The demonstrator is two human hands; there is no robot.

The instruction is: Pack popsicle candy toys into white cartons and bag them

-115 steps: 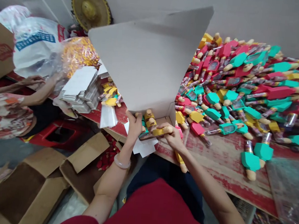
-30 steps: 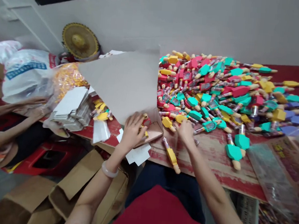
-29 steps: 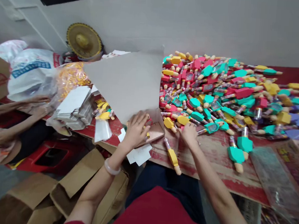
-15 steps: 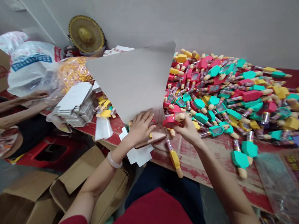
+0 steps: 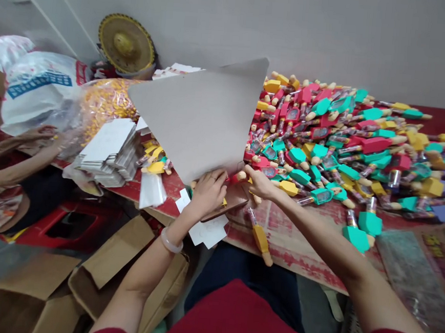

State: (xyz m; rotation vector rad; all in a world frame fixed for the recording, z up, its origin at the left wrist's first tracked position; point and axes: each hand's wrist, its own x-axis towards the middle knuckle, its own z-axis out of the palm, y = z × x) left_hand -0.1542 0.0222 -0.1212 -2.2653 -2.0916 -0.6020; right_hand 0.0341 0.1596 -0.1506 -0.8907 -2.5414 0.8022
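A small box with a large grey raised lid (image 5: 199, 118) stands at the table's front edge. My left hand (image 5: 209, 192) lies over the box's left part, fingers together; what it touches beneath is hidden. At the box's right side, my right hand (image 5: 257, 182) pinches a red toy with a tan knob (image 5: 240, 176), partly inside the box. Yellow bits show between the hands. A yellow toy with a clear tube (image 5: 260, 236) lies just in front, beside white card pieces (image 5: 208, 231).
Red, green and yellow toys (image 5: 312, 148) are heaped at the right. White folded cartons (image 5: 106, 147) and a clear bag of yellow pieces (image 5: 108, 103) are left. Another person's hands (image 5: 42, 134) work far left. Open cardboard boxes (image 5: 111, 260) stand below.
My right hand has moved left with the red toy, from beside the box to over its right part. My left hand has shifted slightly. The other person's hands have moved a little left.
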